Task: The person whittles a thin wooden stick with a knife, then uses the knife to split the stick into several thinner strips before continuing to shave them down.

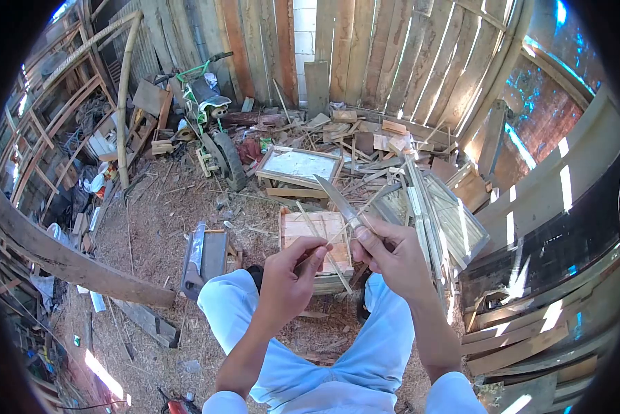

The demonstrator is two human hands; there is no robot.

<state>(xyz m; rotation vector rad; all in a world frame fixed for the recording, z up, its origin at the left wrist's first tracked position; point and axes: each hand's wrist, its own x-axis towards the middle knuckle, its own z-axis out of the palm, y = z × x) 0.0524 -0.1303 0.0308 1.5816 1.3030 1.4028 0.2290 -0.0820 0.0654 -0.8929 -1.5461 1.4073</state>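
Sleeves lay nearest; my right hand gripped a knife, my left hand pinched a strip, seemingly for steadiness.

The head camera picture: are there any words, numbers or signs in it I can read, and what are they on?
No, there are none you can read.
Knife: no letters show.
Wooden box: no letters show.
Green bike: any marks are too small and blurred to read.
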